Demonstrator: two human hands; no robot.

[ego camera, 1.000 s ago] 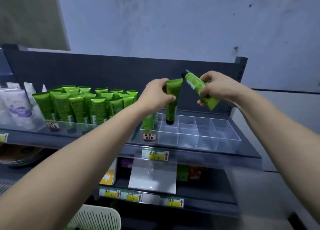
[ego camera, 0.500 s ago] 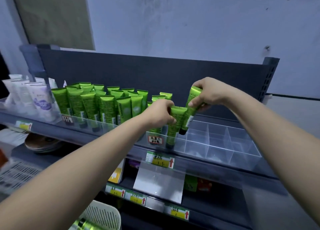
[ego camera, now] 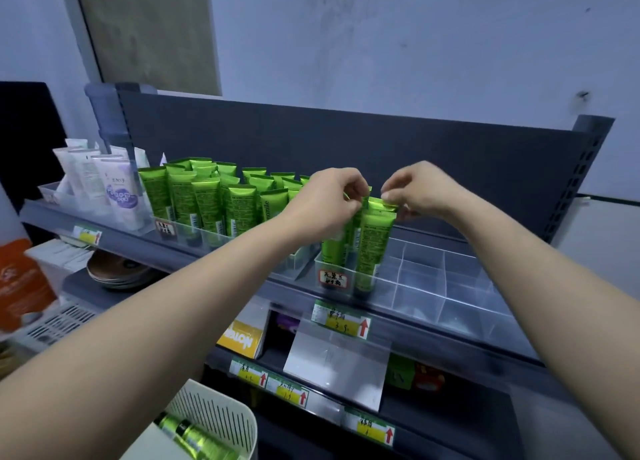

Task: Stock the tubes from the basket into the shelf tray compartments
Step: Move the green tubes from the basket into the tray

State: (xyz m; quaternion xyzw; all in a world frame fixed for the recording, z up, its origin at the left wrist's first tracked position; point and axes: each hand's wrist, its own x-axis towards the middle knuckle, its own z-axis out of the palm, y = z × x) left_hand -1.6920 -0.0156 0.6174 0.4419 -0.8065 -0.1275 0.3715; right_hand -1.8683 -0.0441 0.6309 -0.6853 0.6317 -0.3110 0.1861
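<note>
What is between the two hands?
In the head view, the crimped tops of green tubes standing in the clear tray; left hand and right hand pinch them.

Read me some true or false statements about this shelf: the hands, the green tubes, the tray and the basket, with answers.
1. The right hand pinches the top of a green plastic tube standing in the clear divided plastic tray. True.
2. The left hand rests in the cream perforated basket. False: it is up at the tray, pinching a tube top.
3. More green tubes lie in the basket. True.
4. The white tubes stand right of the tray. False: they stand far to its left.
</note>
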